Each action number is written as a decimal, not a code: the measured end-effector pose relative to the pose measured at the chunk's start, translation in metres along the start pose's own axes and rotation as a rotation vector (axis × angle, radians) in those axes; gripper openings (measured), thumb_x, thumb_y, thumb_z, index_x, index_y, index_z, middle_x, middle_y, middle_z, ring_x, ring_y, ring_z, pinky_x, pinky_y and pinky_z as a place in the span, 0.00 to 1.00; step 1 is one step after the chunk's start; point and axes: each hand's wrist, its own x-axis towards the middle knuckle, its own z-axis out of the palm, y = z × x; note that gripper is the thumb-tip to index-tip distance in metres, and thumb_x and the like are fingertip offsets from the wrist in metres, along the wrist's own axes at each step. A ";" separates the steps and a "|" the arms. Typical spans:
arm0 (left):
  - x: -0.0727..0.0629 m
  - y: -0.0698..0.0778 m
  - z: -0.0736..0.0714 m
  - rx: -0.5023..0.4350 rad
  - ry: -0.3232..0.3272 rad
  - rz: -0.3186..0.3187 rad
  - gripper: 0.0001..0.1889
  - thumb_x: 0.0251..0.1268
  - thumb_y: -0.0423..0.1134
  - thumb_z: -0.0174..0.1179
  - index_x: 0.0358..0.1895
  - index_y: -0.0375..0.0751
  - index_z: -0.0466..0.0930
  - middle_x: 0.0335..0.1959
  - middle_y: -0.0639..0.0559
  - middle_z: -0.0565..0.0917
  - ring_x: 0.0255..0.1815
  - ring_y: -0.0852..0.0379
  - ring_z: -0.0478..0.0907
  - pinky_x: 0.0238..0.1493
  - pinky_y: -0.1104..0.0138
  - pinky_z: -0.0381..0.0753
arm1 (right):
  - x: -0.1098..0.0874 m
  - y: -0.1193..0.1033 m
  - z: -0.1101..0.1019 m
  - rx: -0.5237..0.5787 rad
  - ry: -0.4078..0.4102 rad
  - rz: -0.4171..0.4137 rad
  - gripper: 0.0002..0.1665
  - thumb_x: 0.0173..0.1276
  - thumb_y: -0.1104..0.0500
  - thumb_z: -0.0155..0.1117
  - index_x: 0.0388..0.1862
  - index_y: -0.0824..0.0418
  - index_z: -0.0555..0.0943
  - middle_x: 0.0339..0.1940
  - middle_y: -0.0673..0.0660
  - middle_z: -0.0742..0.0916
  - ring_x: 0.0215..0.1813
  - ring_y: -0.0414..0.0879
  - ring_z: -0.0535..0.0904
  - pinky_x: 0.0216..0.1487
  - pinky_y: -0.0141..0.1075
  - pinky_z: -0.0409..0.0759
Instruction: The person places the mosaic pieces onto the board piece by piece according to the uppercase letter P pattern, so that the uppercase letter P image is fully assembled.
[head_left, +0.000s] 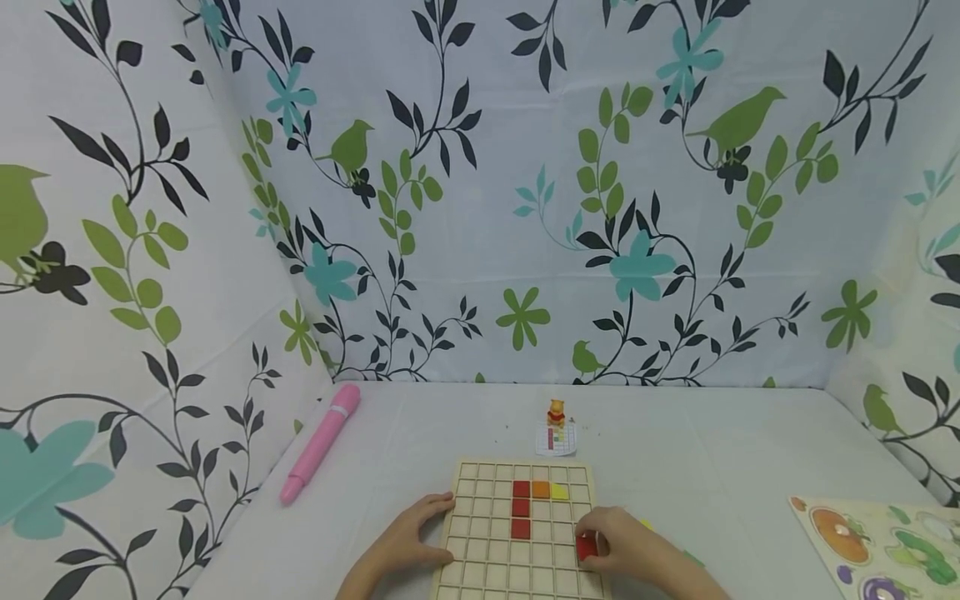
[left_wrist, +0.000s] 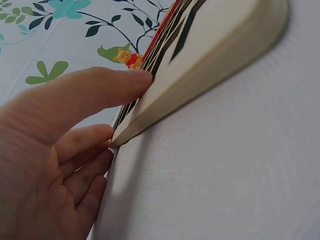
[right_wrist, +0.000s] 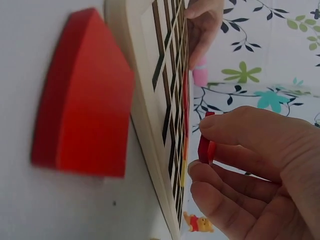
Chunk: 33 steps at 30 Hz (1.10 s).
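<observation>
A wooden grid board (head_left: 497,550) lies on the white table. Three red tiles (head_left: 521,507) run down one column, with an orange tile (head_left: 540,489) and a yellow tile (head_left: 559,492) beside the topmost. My left hand (head_left: 405,537) touches the board's left edge; in the left wrist view its thumb (left_wrist: 117,85) rests on the rim. Between thumb and fingertips, my right hand (head_left: 630,542) pinches a red tile (right_wrist: 204,145) over the board's right side. Another red tile (right_wrist: 95,110) lies off the board in the right wrist view.
Behind the board stand a small bear figurine (head_left: 556,413) and a small pattern card (head_left: 555,440). A pink stick-shaped object (head_left: 321,446) lies left, a vegetable picture sheet (head_left: 870,542) right. Yellow (head_left: 647,524) and green pieces (head_left: 694,559) are partly hidden by my right arm.
</observation>
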 end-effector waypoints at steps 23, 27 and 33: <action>0.002 -0.001 -0.002 -0.010 -0.009 0.004 0.39 0.41 0.51 0.68 0.59 0.35 0.68 0.61 0.44 0.66 0.62 0.40 0.59 0.60 0.45 0.56 | 0.044 -0.035 0.020 -0.092 0.097 -0.087 0.08 0.52 0.60 0.68 0.31 0.60 0.79 0.25 0.41 0.75 0.26 0.33 0.69 0.25 0.21 0.72; 0.003 -0.001 -0.001 -0.007 -0.004 0.015 0.38 0.42 0.50 0.68 0.58 0.34 0.68 0.61 0.43 0.66 0.61 0.40 0.59 0.60 0.45 0.56 | 0.050 -0.036 0.028 -0.127 0.103 -0.106 0.07 0.51 0.61 0.68 0.29 0.60 0.79 0.24 0.42 0.74 0.26 0.33 0.68 0.24 0.20 0.71; 0.001 -0.003 0.000 0.001 -0.003 0.019 0.38 0.42 0.50 0.68 0.58 0.35 0.68 0.61 0.43 0.67 0.61 0.39 0.60 0.60 0.45 0.56 | 0.055 -0.034 0.039 -0.183 0.046 -0.064 0.08 0.53 0.57 0.67 0.28 0.59 0.79 0.21 0.41 0.72 0.26 0.32 0.64 0.24 0.21 0.68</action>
